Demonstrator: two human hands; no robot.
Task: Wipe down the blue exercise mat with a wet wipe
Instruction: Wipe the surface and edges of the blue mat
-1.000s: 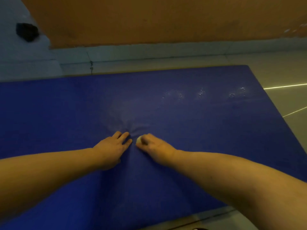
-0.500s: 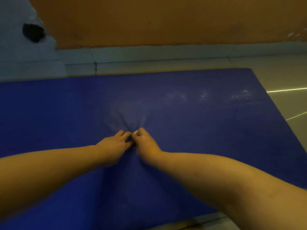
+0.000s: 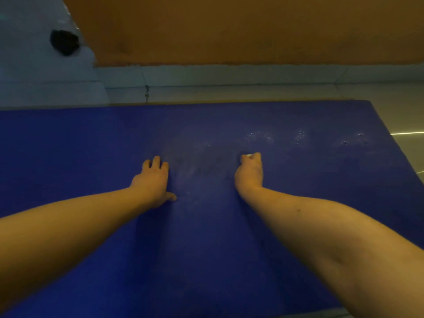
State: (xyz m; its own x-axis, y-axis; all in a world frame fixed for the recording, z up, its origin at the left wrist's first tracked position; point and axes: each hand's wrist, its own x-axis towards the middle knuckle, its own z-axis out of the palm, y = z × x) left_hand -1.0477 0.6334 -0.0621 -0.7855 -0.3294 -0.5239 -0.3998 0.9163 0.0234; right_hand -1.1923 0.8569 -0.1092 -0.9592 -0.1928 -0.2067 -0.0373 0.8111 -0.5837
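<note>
The blue exercise mat (image 3: 91,145) lies flat on the floor and fills most of the head view. My left hand (image 3: 152,180) rests flat on the mat left of centre, fingers straight and spread. My right hand (image 3: 250,172) presses down right of centre, its fingers curled over a small white wet wipe (image 3: 248,155), of which only a sliver shows at the fingertips. Between the hands the mat has a dull, smeared patch. Small water droplets (image 3: 298,137) dot the mat beyond my right hand.
Pale floor tiles (image 3: 229,92) run beyond the mat's far edge. An orange wall (image 3: 229,28) rises behind them. A dark object (image 3: 64,42) sits at the upper left. The mat's right edge meets the floor at the right.
My right hand has slid the wipe to the right, away from my left hand. The creases bunched in the mat between the hands have flattened. The view shifted slightly.
</note>
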